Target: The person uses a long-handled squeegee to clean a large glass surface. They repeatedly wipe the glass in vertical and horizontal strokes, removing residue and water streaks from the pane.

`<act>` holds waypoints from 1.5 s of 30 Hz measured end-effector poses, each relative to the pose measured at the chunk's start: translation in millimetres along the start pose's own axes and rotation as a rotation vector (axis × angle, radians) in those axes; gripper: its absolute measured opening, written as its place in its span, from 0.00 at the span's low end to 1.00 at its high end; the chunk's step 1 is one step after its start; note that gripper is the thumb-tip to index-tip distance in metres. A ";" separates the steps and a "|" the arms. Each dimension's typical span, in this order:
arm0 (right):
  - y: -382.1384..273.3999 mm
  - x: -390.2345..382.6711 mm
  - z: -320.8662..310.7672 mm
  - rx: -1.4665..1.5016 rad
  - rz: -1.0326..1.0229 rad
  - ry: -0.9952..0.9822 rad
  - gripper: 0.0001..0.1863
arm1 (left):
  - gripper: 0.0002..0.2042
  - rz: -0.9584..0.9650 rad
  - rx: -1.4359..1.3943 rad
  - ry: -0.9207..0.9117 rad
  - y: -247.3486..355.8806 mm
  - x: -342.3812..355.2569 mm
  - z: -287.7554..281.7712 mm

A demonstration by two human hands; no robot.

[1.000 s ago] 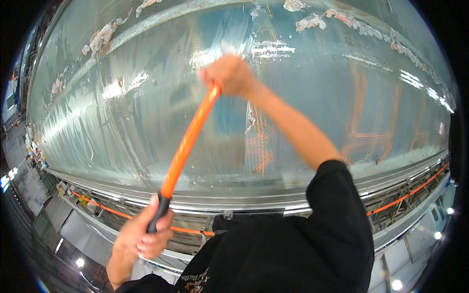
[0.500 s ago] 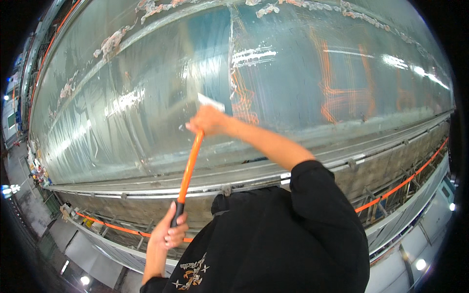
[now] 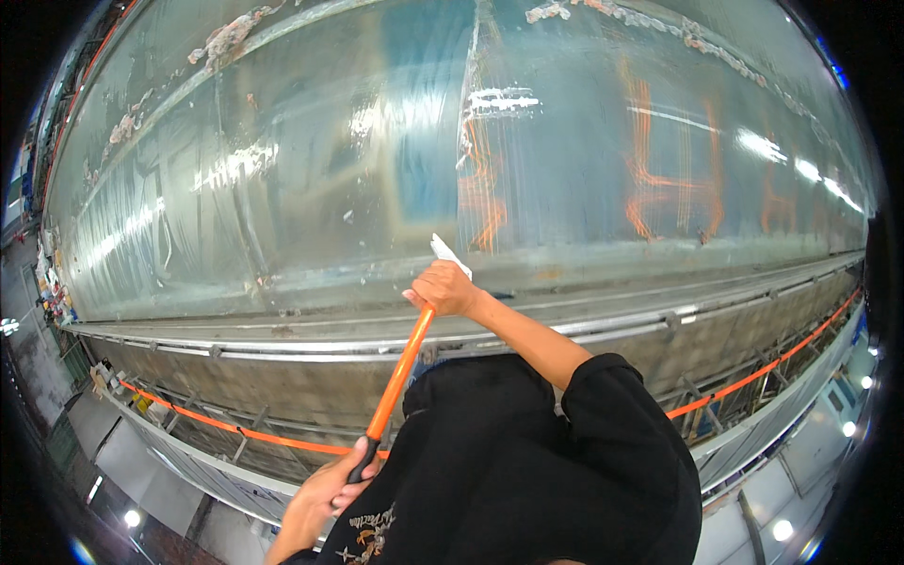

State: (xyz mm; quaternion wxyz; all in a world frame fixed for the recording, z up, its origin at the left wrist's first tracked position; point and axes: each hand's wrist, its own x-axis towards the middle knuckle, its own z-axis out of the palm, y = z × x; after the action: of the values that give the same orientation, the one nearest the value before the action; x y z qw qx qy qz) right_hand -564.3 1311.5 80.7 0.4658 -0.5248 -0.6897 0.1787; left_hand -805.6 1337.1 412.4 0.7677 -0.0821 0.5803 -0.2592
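Right fingers: here they are, the right hand [image 3: 444, 287] closed round the far end of an orange-handled tool [image 3: 403, 372], just behind its blade.
Left fingers: the left hand [image 3: 331, 490] wraps the black grip [image 3: 365, 459] at the near end.
Blade: pale, angled, poking past the right hand over the glossy sheet's near part; whether it touches, I can't tell.
Glossy sheet: the broad greenish sheet [image 3: 311, 226] fills everything beyond, streaked and shining with reflections.
Seam: a pale ragged line [image 3: 464, 132] runs away just beyond the blade.
Orange marks: scribbled lines [image 3: 673, 181], well to the right.
Crust: lumpy residue [image 3: 231, 36] in the way at far left, more at far right.
Rail: a metal rail [image 3: 311, 347] crosses between sheet and body.
Shirt: black cloth [image 3: 565, 461] blocks the near middle.
Strap: an orange strap [image 3: 254, 435], nearer than the rail, disappears behind that shirt.
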 end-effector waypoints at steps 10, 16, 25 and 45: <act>195.2 191.4 -61.2 -0.095 -0.105 0.183 0.22 | 0.27 0.041 -0.174 -0.088 219.1 -44.4 99.6; 350.3 321.5 -148.9 -0.312 -0.042 0.097 0.24 | 0.27 0.163 -0.363 -0.488 381.8 -15.3 139.9; 224.6 230.8 -72.0 -0.112 0.059 -0.339 0.26 | 0.26 0.202 -0.412 -0.385 224.0 6.1 76.1; 15.5 5.3 -14.9 0.060 0.021 0.023 0.22 | 0.27 0.050 0.167 0.114 16.1 -2.2 49.8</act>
State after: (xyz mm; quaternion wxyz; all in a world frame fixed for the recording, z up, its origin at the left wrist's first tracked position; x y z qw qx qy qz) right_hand -543.4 1318.6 79.2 0.4871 -0.5198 -0.6732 0.1980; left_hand -754.6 1343.3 423.0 0.7440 0.0116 0.6011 -0.2916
